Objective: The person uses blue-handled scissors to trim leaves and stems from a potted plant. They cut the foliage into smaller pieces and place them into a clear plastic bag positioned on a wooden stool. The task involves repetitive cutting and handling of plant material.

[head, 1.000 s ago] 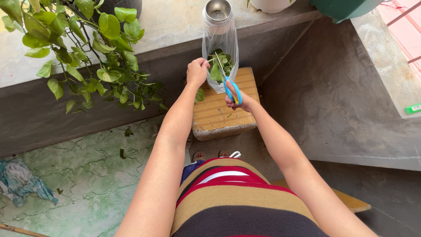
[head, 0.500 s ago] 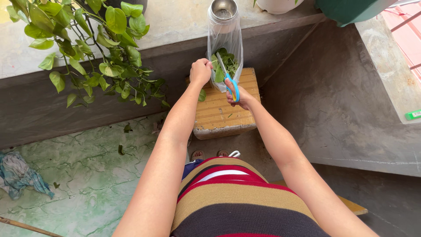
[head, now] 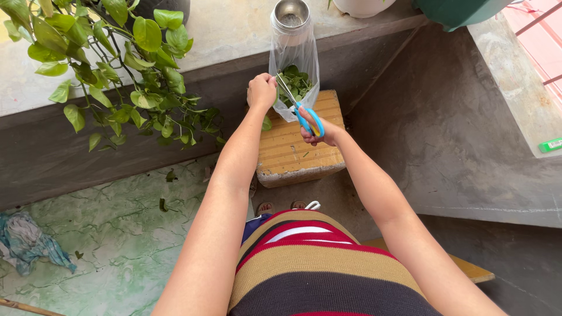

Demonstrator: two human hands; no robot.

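My right hand [head: 321, 133] grips blue and yellow scissors [head: 303, 115], blades pointing up and left toward my left hand. My left hand [head: 261, 90] is closed on a small green stem or leaf at the edge of a clear plastic bag [head: 295, 58]. The bag hangs from a steel cup [head: 291, 16] on the ledge and holds several cut green leaves [head: 294, 82]. Both hands are above a yellow slatted wooden stool [head: 298, 149].
A leafy green trailing plant [head: 111, 64] spills over the concrete ledge [head: 228, 32] at left. A crumpled cloth [head: 26, 240] lies on the green patterned floor. A concrete wall and sill [head: 515, 88] stand at right with a small green object [head: 551, 144].
The scissors have swung left, their tips now close to my left hand. My left hand shifted slightly; the view wobbled a little.
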